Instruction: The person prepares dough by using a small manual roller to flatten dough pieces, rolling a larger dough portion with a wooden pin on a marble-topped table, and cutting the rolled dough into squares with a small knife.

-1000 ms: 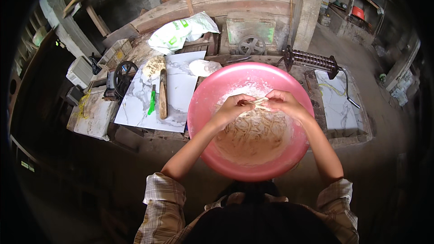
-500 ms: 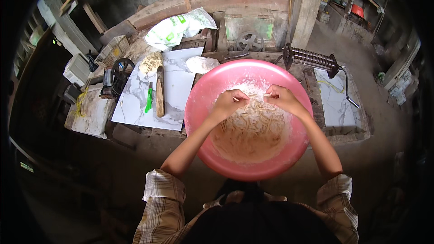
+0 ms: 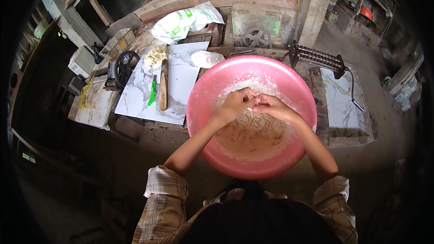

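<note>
Pink plastic basin (image 3: 252,171), centre frame: left hand (image 3: 236,105) and right hand (image 3: 277,108), earlier apart, now meet, pinching dough strands (image 3: 250,110). Separating seems unfinished.

At 10 o'clock, a grey-veined white board (image 3: 179,79) lies under a green tool (image 3: 152,97) and a long wooden stick (image 3: 163,91), side by side. Farther out at 10, a black wheel (image 3: 126,68). At 11, a crumpled white sack (image 3: 190,21) with green print. At 1 o'clock, a grey spoked wheel (image 3: 256,39) fronts a box (image 3: 245,21). At 2, a ridged roller (image 3: 318,58) has a crank (image 3: 358,105); beyond, a red container (image 3: 366,12).
</note>
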A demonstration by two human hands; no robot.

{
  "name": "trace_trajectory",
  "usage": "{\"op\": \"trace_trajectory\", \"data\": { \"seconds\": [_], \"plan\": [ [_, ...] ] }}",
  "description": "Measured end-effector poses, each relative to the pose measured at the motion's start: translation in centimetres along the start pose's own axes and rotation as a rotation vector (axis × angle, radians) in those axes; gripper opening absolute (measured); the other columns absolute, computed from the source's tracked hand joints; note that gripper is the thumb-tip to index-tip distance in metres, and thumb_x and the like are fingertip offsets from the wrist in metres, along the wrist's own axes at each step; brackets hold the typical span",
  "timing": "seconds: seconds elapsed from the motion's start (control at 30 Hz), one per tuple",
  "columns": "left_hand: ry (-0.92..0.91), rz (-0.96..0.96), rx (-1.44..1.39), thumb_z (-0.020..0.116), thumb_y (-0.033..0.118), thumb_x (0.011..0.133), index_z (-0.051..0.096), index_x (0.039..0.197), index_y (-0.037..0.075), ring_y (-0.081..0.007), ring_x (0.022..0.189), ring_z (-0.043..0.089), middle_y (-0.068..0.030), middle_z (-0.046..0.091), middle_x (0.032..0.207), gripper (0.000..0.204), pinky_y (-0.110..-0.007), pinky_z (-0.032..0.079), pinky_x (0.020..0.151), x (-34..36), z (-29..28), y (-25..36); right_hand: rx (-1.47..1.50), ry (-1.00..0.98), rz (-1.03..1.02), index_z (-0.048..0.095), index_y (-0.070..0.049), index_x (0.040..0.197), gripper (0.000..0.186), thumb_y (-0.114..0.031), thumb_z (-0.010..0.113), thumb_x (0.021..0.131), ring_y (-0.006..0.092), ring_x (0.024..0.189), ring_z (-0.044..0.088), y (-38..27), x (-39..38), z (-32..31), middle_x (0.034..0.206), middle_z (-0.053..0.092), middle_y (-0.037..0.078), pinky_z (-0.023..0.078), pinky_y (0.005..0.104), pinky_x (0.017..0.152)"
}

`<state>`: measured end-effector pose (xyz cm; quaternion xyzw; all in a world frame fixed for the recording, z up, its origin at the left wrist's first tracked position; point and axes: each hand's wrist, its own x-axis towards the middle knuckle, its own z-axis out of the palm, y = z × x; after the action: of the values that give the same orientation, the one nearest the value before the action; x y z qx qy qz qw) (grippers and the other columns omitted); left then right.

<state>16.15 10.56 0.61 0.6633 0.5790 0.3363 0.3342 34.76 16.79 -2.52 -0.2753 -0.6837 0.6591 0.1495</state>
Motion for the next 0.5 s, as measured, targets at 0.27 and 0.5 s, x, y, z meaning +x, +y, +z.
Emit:
{"op": "trace_trajectory", "data": {
  "seconds": [0.27,0.5],
  "plan": [
    [-0.212,-0.024,-0.334,0.063,0.022,0.088,0.054,0.119,0.008,-0.0092,0.083,0.057,-0.0054,0.063,0.088,0.035,-0.025,0.044,0.075,-1.4,-0.6,-1.0,-1.121,0.228,-0.110,0.052,-0.001,0.120,0.049,-0.030,0.068,0.083,0.0242,0.113,0.051,-0.7,-3.9,2.0,0.116,0.057,0.017,0.043,0.0374,0.092],
    [-0.367,-0.049,-0.532,0.060,0.015,0.088,0.044,0.130,0.008,-0.0141,0.105,0.053,-0.0062,0.058,0.114,0.046,-0.032,0.039,0.095,-2.4,-1.4,0.3,0.194,0.032,0.030,0.053,0.003,0.118,0.039,-0.015,0.065,0.085,0.0143,0.098,0.057,-1.9,-2.9,2.6,0.105,0.062,0.008,0.044,0.0273,0.084]
  ]
}}
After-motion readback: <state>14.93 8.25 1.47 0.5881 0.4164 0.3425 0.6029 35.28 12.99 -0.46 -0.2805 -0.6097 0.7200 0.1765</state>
